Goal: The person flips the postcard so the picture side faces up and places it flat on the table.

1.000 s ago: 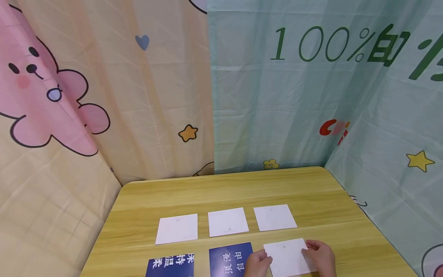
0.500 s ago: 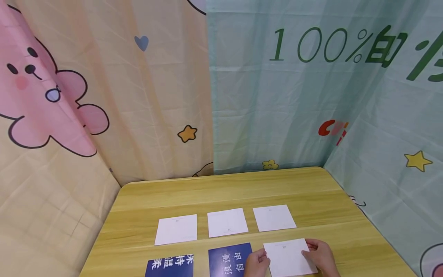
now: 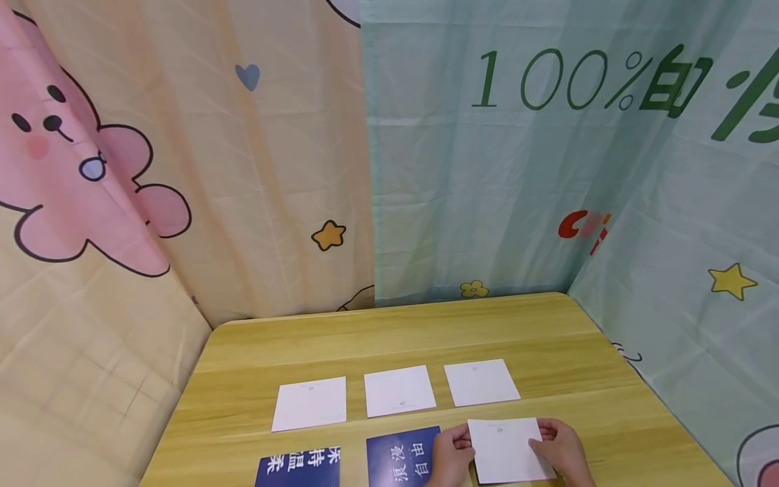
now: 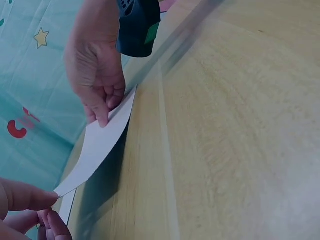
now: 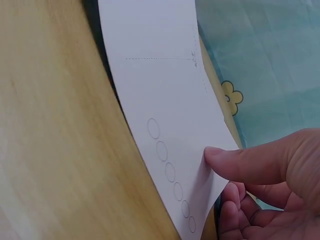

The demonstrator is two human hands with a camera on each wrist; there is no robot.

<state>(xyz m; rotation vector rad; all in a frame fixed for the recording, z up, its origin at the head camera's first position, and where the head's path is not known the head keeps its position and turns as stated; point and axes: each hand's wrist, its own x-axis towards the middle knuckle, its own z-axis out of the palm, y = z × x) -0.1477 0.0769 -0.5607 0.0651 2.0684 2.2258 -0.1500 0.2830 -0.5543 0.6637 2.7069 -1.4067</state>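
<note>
A white postcard (image 3: 511,450), printed with a row of small circles, is held between both hands at the front right of the table. Its middle sags in a curve, and in the left wrist view a shadow lies beneath it. My left hand (image 3: 452,454) pinches its left edge between thumb and fingers. At the opposite edge, my right hand (image 3: 562,450) grips it with the thumb (image 5: 245,162) on the white face and the fingers behind. Beside my left hand lies a blue postcard (image 3: 398,460) with white characters.
Three white postcards lie in a row farther back: a left one (image 3: 310,404), a middle one (image 3: 399,392) and a right one (image 3: 482,383). Another blue card (image 3: 298,468) is at the front left. Printed curtains (image 3: 292,169) hang behind the wooden table (image 3: 389,335).
My left hand has shifted slightly up and its fingers now take the card's left edge, which has moved a little right. The right hand keeps its grip almost in place.
</note>
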